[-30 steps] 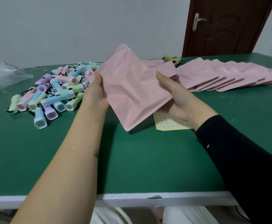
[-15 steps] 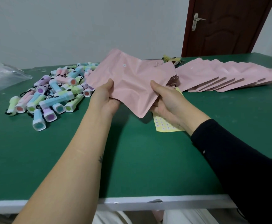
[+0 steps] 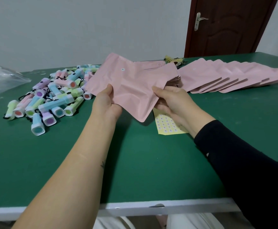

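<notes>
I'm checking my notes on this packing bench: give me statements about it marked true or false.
The left hand and the right hand both grip the pink pouch. True.
The flashlight pile lies right of that pouch. False: it lies left.
A yellow sticker sheet lies on the green table under the right hand. True.
The row of pouches sits in a box. False: it is fanned out on the table.

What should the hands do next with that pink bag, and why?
Probably lay the flat pink plastic pouch down on the overlapping row of pink pouches at the right. Both the left hand and right hand pinch it above the green table, and it already carries a small round white sticker, like the closest pouch in that row.
</notes>
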Motion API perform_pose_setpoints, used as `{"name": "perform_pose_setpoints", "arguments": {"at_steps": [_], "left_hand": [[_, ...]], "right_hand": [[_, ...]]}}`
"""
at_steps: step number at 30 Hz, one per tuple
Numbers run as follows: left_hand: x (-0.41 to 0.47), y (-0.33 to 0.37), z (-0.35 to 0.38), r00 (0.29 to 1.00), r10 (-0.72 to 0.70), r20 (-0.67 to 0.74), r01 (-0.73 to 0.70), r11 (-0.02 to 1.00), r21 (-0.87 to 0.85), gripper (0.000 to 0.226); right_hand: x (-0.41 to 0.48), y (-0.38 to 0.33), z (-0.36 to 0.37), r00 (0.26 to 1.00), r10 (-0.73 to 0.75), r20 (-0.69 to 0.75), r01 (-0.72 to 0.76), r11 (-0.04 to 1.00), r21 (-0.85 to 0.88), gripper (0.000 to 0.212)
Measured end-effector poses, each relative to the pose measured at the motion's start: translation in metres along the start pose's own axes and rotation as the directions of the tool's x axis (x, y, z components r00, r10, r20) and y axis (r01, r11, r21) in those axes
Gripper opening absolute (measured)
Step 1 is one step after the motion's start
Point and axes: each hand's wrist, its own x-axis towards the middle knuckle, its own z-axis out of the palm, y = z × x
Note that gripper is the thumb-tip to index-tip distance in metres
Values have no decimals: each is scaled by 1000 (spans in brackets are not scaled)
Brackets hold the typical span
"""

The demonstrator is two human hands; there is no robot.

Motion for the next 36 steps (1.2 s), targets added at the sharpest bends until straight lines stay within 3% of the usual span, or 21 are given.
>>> {"name": "perform_pose_setpoints", "arguments": {"at_steps": [10,17,25,28,30,33,36], "left_hand": [[-5,-1,6,996,-15,83,23,995,-97,19],[-8,-5,7,992,-57,116,64,996,-58,17],[-18,-10,12,970,-126,210,124,992,21,10],[-19,-10,14,969,-138,203,140,990,9,11],[-16,-10,13,975,-139,173,143,990,-8,18],[-13,-10,13,985,-122,126,129,990,-52,26],[-15,-9,13,988,-97,123,108,990,-86,22]], "right_hand": [[2,-5,-4,972,-189,-142,152,959,-237,13],[0,-7,-3,941,-300,-158,225,901,-371,13],[3,-13,-6,855,-477,-201,303,776,-554,16],[2,-11,-7,887,-401,-227,269,851,-452,12],[2,-10,-8,948,-241,-209,182,947,-266,12],[3,-6,-9,999,1,-44,-2,1000,-30,22],[6,-1,-8,1000,15,3,-15,1000,10,21]]}}
